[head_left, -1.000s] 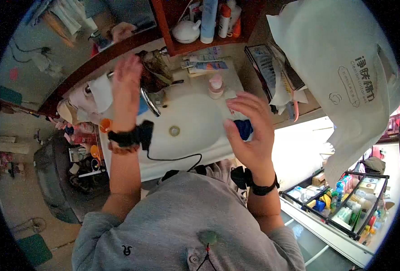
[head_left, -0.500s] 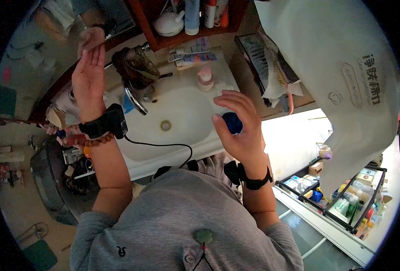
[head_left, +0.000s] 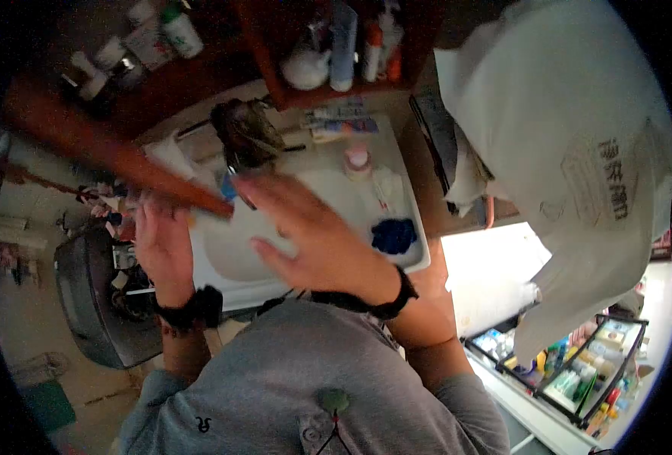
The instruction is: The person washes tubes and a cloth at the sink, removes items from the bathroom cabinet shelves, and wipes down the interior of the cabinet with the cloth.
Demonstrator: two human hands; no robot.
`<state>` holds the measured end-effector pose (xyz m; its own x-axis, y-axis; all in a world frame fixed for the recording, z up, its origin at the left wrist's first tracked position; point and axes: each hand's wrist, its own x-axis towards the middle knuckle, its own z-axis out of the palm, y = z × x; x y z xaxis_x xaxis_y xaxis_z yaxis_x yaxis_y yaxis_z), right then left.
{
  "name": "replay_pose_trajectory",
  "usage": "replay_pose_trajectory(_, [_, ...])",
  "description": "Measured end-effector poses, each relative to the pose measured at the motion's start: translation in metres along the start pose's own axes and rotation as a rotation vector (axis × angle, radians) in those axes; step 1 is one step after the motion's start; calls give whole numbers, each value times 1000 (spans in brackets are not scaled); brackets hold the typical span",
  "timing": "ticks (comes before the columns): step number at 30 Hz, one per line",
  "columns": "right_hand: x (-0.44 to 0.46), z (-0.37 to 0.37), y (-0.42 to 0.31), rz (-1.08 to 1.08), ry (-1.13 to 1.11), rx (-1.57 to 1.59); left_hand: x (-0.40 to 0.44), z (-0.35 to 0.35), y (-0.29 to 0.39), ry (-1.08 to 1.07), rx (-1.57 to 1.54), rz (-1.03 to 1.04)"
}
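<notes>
My left hand [head_left: 163, 246] is at the lower end of a swung-out mirror-cabinet door [head_left: 123, 155] with a red-brown wooden edge. Its fingers stretch up towards that edge, and the tips are blurred; I cannot tell whether they touch it. Over the white sink [head_left: 233, 243] reaches my right hand [head_left: 305, 227], smeared by motion, fingers extended and thumb apart, holding nothing visible. It partly hides the tap, which has a dark brown cloth [head_left: 246, 133] draped behind it. A dark blue bunched item [head_left: 394, 236] rests on the sink's right rim, below a pink pump bottle [head_left: 357, 161].
Cabinet shelves hold a white-and-green bottle [head_left: 182, 32] and other containers. A blue tube [head_left: 343, 49] stands in the wooden cubby. At right hangs a large white bag [head_left: 556, 144], above black-framed bins [head_left: 579, 379] of packages. A dark washing tub [head_left: 100, 303] stands at left.
The mirrored door has swung outwards, revealing shelves behind it. My left hand has come down and nearer my body. My right hand has moved left across the sink, uncovering the blue item.
</notes>
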<state>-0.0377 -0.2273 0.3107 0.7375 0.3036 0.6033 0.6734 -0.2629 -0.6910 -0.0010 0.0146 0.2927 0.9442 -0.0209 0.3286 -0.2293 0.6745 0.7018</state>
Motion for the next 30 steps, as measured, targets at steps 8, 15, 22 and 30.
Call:
replay_pose_trajectory(8, [22, 67, -51, -288, -455, 305, -65, -15, 54, -138, -348, -63])
replay_pose_trajectory(15, [41, 82, -64, -472, -701, 357, -116, -40, 93, -97, -513, -11])
replay_pose_trajectory(22, [24, 84, -41, -318, -730, 235, -156, -62, 111, 39, -1078, 287])
replay_pose_trajectory(30, [21, 91, -38, -233, -755, 254, -186, -119, 195, 144, -984, 475])
